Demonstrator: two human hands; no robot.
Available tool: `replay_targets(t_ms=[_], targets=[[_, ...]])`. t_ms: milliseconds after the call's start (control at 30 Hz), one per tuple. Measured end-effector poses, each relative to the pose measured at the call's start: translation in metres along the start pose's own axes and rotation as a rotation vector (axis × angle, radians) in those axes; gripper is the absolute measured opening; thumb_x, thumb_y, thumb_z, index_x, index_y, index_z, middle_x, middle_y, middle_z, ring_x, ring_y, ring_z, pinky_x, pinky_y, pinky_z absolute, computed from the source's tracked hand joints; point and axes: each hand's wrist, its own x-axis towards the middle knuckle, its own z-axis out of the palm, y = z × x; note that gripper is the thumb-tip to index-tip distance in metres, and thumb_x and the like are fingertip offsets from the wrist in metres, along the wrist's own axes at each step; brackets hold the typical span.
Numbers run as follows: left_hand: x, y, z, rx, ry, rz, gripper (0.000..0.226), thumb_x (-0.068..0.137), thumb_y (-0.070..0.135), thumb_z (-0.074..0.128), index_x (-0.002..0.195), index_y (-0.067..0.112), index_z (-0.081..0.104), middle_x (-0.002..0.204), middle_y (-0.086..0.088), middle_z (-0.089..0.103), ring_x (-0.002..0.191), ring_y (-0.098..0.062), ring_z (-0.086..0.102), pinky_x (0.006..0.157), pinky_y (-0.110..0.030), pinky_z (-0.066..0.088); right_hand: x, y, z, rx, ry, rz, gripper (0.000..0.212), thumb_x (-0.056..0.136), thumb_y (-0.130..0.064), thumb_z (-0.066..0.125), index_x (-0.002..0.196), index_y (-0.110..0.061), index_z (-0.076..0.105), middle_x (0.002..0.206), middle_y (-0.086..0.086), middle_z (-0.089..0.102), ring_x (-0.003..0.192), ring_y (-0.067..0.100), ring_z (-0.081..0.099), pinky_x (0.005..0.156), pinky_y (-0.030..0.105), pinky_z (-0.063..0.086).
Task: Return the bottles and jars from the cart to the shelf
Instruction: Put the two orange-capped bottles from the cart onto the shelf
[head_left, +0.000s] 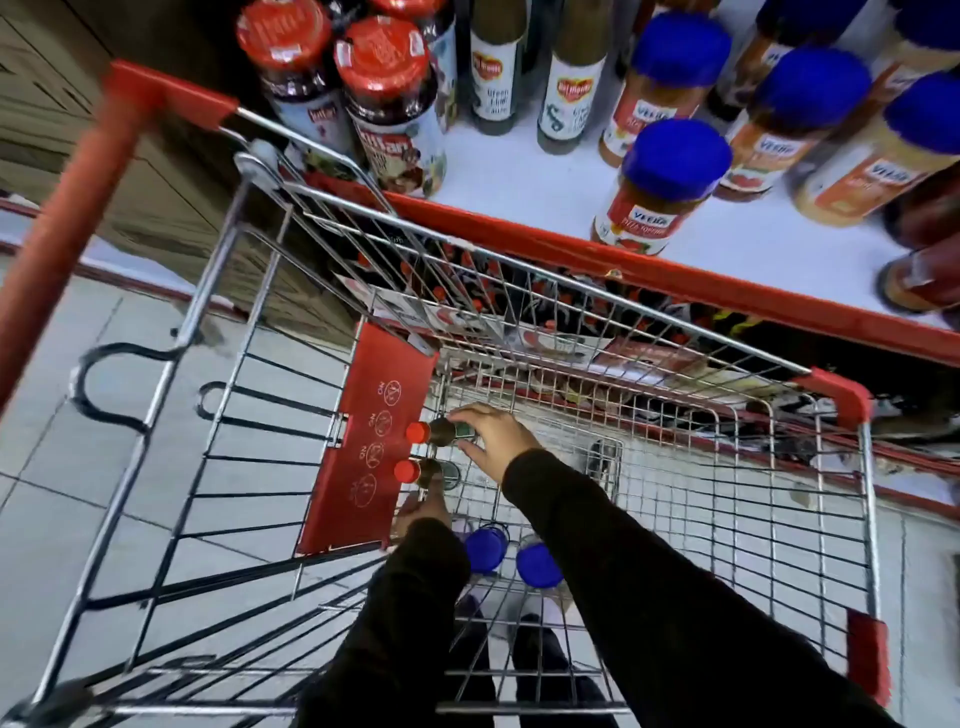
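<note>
Two small dark bottles with red caps lie in the wire cart (675, 519) next to its red flap. My right hand (493, 436) closes its fingers around the upper bottle (439, 431). My left hand (423, 512) grips the lower bottle (423, 470) from below. Two blue-capped jars (485, 551) (539, 565) stand in the cart just below my arms. The white shelf (545, 171) with a red front edge is above the cart. It holds blue-capped jars (670, 182), red-capped jars (384, 98) and dark bottles (571, 88).
The cart's red handle (88, 171) rises at the left over a grey tiled floor (52, 493). A lower shelf with packets (649, 364) shows through the cart's far wall. My shoes are visible through the cart's floor.
</note>
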Motion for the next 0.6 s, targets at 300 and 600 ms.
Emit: replay_targets(t_ms=[300, 600], targets=[[0.038, -0.004, 0.031, -0.243, 0.153, 0.09, 0.059, 0.09, 0.042, 0.063, 0.134, 0.005, 0.052, 0.139, -0.015, 0.056, 0.13, -0.035, 0.049, 0.111, -0.039, 0.033, 0.05, 0.012, 0.026, -0.03, -0.149, 0.017, 0.045, 0.088, -0.012, 0.066, 0.131, -0.023, 0.058, 0.134, 0.008, 0.062, 0.119, 0.03, 0.059, 0.105, 0.039, 0.046], [0.033, -0.01, 0.047, -0.322, 0.266, 0.162, 0.059, 0.092, 0.034, 0.062, 0.141, 0.008, 0.042, 0.14, -0.017, 0.053, 0.127, -0.034, 0.052, 0.103, -0.035, 0.039, 0.053, 0.021, 0.032, -0.088, -0.147, -0.058, 0.045, 0.09, -0.015, 0.066, 0.134, -0.022, 0.056, 0.133, 0.005, 0.063, 0.118, 0.028, 0.061, 0.099, 0.037, 0.049]])
